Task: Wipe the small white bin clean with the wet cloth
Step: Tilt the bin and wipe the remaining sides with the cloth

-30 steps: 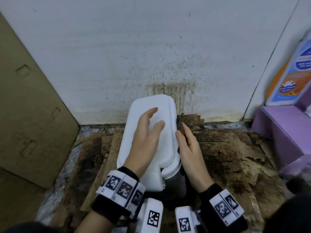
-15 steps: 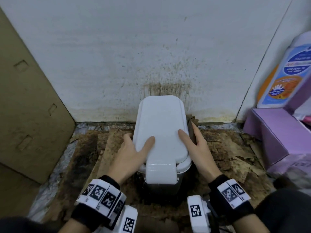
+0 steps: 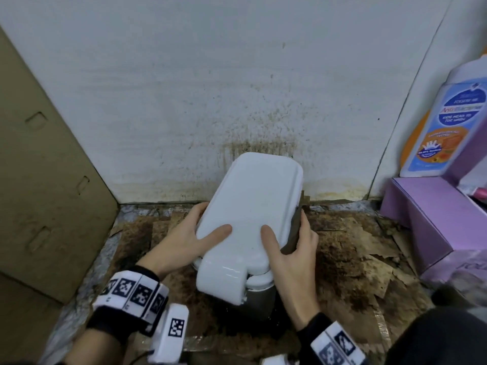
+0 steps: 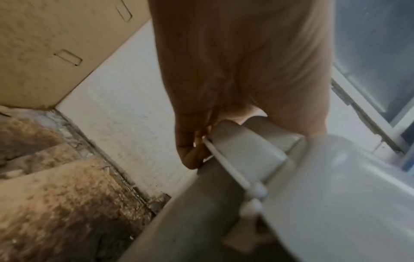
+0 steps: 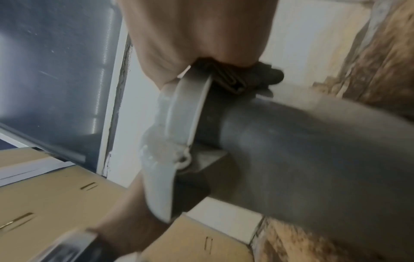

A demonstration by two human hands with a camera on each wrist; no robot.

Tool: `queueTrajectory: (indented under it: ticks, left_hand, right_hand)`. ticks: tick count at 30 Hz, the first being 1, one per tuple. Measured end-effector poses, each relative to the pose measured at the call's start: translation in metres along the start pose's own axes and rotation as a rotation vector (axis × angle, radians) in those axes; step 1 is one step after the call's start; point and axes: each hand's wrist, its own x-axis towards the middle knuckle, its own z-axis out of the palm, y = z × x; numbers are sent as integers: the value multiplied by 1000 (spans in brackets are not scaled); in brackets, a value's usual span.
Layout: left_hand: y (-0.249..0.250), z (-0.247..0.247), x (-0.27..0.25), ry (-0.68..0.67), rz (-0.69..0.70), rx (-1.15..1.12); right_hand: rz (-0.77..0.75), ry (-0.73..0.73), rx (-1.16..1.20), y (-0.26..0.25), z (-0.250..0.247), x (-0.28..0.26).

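**Bin gripped from both sides and tipped**

Stained brown cardboard flooring [image 3: 350, 259] below a spattered white wall [image 3: 210, 88] frames my view. Half a second ago the small white plastic bin with grey body [image 3: 250, 206] stood squarely; now it leans, lid skewed. My left hand [image 3: 184, 241] clasps its left edge, thumb on the lid. My right hand [image 3: 292, 254] grips the right side, pinching the dark folded wet cloth [image 3: 293, 230] against it. I judge side-wiping comes next.

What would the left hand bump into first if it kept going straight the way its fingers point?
Probably the stained white wall. The left hand grips the bin's left side, fingers pointing along it toward the wall; depth is hard to judge.
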Motion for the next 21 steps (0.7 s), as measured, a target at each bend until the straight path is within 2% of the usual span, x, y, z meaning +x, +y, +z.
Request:
queueTrajectory:
  ticks: [5,11,17,21]
  left_hand:
    - [7,-9,12,-44,16,83]
    - [2,3,20,54,-2,52]
    - [-15,14,10,202,-43,16]
    - [-22,36,-2,401,-174,101]
  right_hand:
    - [28,83,75,6,20,-12]
    - [25,80,122,12,15,3]
    - [23,41,79,5,9,62]
    - [43,5,-12,1,-3,112]
